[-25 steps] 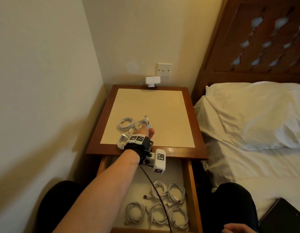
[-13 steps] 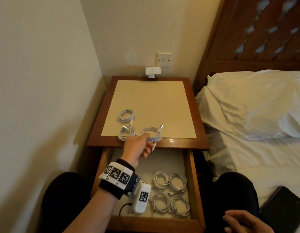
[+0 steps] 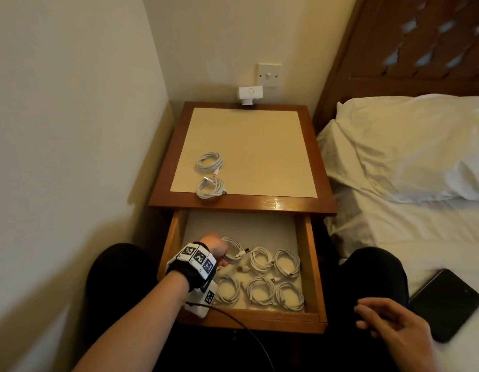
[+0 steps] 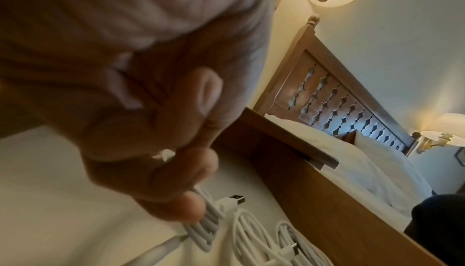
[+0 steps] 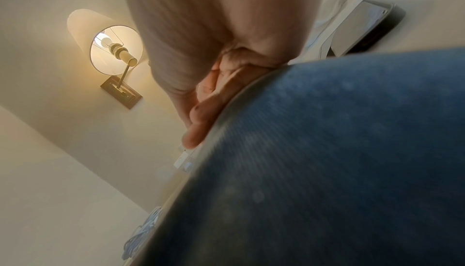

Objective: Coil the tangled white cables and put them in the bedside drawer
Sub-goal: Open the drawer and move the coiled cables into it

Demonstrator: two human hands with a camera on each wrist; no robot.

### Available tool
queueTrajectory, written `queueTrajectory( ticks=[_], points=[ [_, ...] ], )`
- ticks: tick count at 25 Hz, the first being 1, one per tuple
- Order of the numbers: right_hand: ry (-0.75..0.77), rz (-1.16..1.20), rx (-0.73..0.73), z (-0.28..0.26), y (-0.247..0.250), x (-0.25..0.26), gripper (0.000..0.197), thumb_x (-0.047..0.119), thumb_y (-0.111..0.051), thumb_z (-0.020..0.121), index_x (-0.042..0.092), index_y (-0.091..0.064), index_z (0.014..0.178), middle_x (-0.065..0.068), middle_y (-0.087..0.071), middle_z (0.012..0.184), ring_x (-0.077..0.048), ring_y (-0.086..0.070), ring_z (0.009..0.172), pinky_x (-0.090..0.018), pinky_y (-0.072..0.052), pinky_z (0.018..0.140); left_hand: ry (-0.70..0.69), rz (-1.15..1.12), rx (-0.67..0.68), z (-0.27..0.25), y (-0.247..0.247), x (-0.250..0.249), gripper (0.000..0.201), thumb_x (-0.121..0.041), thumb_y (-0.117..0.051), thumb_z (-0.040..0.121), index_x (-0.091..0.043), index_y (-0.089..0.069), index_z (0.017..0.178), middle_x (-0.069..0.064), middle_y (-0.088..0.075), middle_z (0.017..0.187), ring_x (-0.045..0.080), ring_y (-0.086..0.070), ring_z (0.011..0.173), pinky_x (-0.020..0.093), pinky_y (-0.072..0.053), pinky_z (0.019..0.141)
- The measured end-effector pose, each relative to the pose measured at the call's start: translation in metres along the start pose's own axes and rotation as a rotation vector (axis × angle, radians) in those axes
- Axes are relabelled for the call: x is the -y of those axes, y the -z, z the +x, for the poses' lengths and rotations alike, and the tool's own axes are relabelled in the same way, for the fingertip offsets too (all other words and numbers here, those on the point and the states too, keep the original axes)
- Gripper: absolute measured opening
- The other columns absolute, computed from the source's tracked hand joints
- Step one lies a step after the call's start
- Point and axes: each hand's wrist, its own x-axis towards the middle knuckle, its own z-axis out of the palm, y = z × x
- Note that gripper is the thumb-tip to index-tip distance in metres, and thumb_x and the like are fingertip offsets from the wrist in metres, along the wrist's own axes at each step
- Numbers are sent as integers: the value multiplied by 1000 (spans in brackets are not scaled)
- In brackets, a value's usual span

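Since half a second ago the left hand (image 3: 216,247) has dropped from the nightstand's front edge into the open drawer (image 3: 311,267), carrying a coiled cable (image 3: 233,253) with it; three coils on top are now two. Fingers (image 4: 176,208) are still curled round the bundle, pinching its strands, USB plug sticking out toward the right. Coil sits low at the drawer's back-left, just beside the back row of two stored coils (image 3: 273,261); three more coils (image 3: 260,294) line the front edge. Whether it already rests on the drawer floor, cannot tell.

Right hand (image 3: 391,326) lies relaxed on the thigh, holding nothing, near a dark phone (image 3: 445,304) on the bed.

To do this well: lower the coil flat into the free back-left slot, keep the loops pinched together until it touches down, then let go straight up so nothing snags or springs open. Tuck the plug inward, clear of the neighbour. Two remaining coils (image 3: 209,174) wait near the nightstand's front-left corner.
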Motion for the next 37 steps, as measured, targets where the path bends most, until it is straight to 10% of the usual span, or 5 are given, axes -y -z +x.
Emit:
queueTrajectory(
  ticks=[10,13,18,27,37],
  points=[
    [-12,17,37,3,6,-2,77,59,-83,31,5,-73,86,-17,-75,86,-15,-70,60,-14,-53,51,63,-130,-10,8,-11,5,26,-26,-54,98,-2,-63,94,4,-66,54,9,-52,31,20,-39,40],
    [-10,-18,65,6,8,-4,74,53,-82,31,4,-74,86,-18,-75,85,-30,-70,72,-15,-55,54,14,-164,-140,-6,6,5,32,-27,-57,93,-3,-68,75,3,-65,52,11,-48,31,17,-37,39],
    [15,-73,33,7,4,-1,64,39,-76,30,3,-75,83,-18,-74,77,-36,-66,77,-16,-55,55,-161,-841,-364,-24,52,-6,39,-33,-59,95,2,-67,79,9,-69,66,11,-44,38,18,-29,33],
    [-16,-51,32,10,5,-9,33,13,-74,58,1,-74,89,-17,-75,81,-35,-70,76,-19,-58,57,-106,-1139,-305,-19,76,-29,21,-16,-60,95,-1,-60,80,5,-59,54,6,-39,26,11,-28,29],
    [-12,-28,42,-3,0,7,47,28,-85,50,1,-73,87,-21,-74,85,-28,-70,70,-16,-55,55,10,-641,-314,-32,26,57,19,-2,-54,90,11,-64,99,15,-67,60,10,-47,30,17,-40,35]
  ],
)
